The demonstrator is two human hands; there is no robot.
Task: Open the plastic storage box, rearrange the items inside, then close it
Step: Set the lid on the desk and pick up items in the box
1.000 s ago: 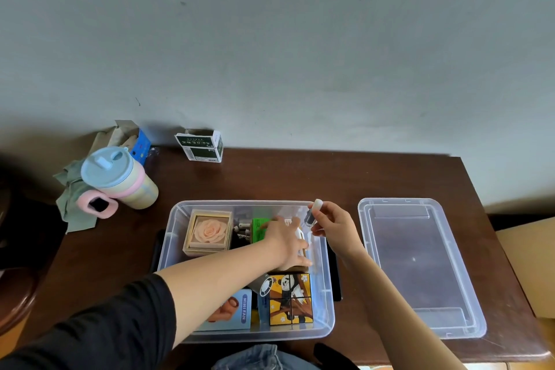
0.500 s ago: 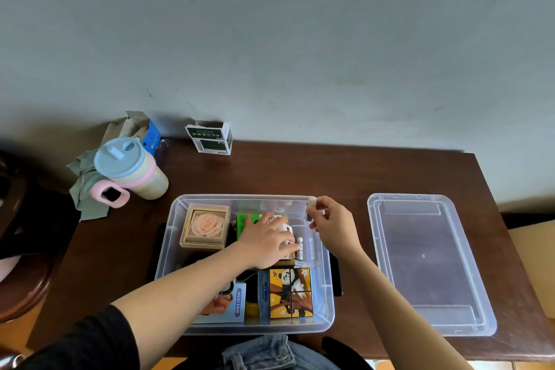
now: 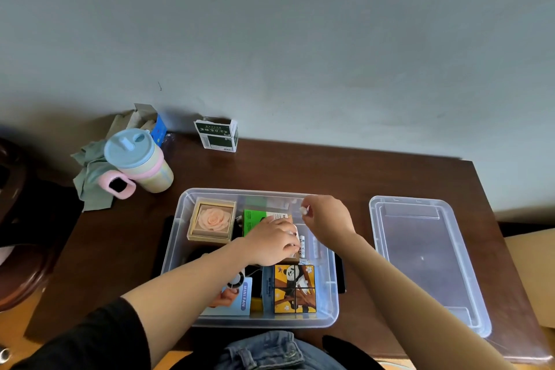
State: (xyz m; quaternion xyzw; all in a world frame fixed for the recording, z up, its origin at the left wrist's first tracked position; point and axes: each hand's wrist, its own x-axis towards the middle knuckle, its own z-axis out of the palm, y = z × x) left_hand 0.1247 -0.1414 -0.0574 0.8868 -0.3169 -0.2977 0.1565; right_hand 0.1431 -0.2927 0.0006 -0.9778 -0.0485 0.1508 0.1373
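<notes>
The clear plastic storage box (image 3: 180, 228) stands open in the middle of the brown table. Its clear lid (image 3: 426, 264) lies upside down to the right. Inside are a rose box (image 3: 212, 221), a green packet (image 3: 253, 219), a mini fan box (image 3: 237, 299) and a panda cube (image 3: 295, 288). My left hand (image 3: 271, 242) reaches into the box and is closed on a small brown box with white items, mostly hidden under the fingers. My right hand (image 3: 327, 215) hovers over the box's back right corner, pinching a small white-capped tube (image 3: 304, 210).
A blue-lidded cup with a pink handle (image 3: 136, 164) and a grey-green cloth (image 3: 90, 177) sit at the back left. A dark green carton (image 3: 217, 134) stands by the wall. A dark chair (image 3: 21, 219) is at the left, and a cardboard box (image 3: 531, 273) at the right.
The right hand lowered the small tube toward the box's back right corner. The left hand shifted slightly within the box while staying closed on the small items. The camera tilted down a little.
</notes>
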